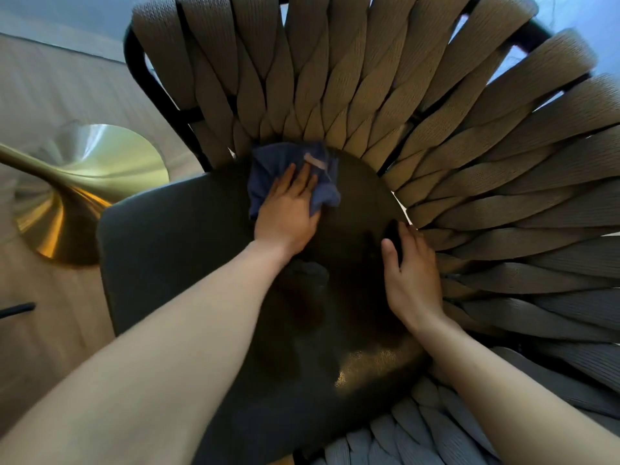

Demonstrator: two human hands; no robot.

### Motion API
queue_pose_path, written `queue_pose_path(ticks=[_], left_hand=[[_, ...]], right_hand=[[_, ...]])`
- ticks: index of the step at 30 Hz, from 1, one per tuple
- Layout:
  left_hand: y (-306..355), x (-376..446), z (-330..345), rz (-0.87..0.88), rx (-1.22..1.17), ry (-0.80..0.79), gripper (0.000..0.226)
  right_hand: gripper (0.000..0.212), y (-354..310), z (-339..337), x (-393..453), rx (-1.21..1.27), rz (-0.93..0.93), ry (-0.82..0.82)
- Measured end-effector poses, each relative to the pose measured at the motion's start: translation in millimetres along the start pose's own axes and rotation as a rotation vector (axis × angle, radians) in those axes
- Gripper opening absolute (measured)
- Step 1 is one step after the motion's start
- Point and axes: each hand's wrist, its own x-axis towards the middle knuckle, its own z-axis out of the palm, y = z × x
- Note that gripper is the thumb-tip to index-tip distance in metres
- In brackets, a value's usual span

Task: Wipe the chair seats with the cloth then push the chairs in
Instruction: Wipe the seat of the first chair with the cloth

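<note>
Looking down from the head camera, I see my left hand [285, 213] lying flat on a blue cloth [288, 172], fingers straight and together, pressing it onto the dark seat cushion [188, 250] of the chair [369, 95]. The cloth is bunched at the rear of the seat, right where the cushion meets the woven backrest [335, 78], and it spreads out past my fingertips on both sides. My right hand [412, 276] holds nothing; its fingers are straight and relaxed, resting at the right edge of the cushion against the woven straps that wrap round that side. The two hands are apart, with bare dark cushion between them. The backrest straps fan out from the seat, tan at the back and greyer toward the right and near side. To the left of the chair, a brass flared base [77, 196] stands on the pale wooden floor [50, 95].
</note>
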Motion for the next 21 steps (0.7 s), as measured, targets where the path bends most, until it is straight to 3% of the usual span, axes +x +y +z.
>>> queue_pose_path(ticks=[2, 4, 6, 9, 12, 16, 21], left_hand=[[33.5, 13.5, 9.9, -0.197, -0.047, 0.072, 0.061], [71.1, 28.2, 17.1, -0.242, -0.122, 0.037, 0.061], [91.0, 31.5, 25.4, -0.059, -0.085, -0.082, 0.062], [70.0, 15.1, 26.0, 0.273, 0.026, -0.192, 0.062], [35.7, -2.8, 10.0, 0.378, 0.067, -0.223, 0.059], [2.3, -27.7, -12.0, 0.239, 0.097, -0.253, 0.058], [-57.4, -74.7, -23.0, -0.025, 0.04, -0.158, 0.057]], right_hand=[[0.061, 2.1, 1.1, -1.1, -0.002, -0.001, 0.002], [0.061, 5.8, 0.7, -1.2, 0.012, -0.004, 0.018], [0.062, 8.5, -0.1, -1.0, 0.038, 0.003, 0.055], [0.071, 6.7, -0.7, -0.2, 0.032, -0.021, 0.092], [0.071, 0.3, 1.9, -1.1, -0.001, -0.04, 0.043], [0.062, -20.7, 4.7, -10.5, -0.049, -0.045, -0.031], [0.062, -39.8, 6.3, -16.6, -0.116, -0.081, -0.099]])
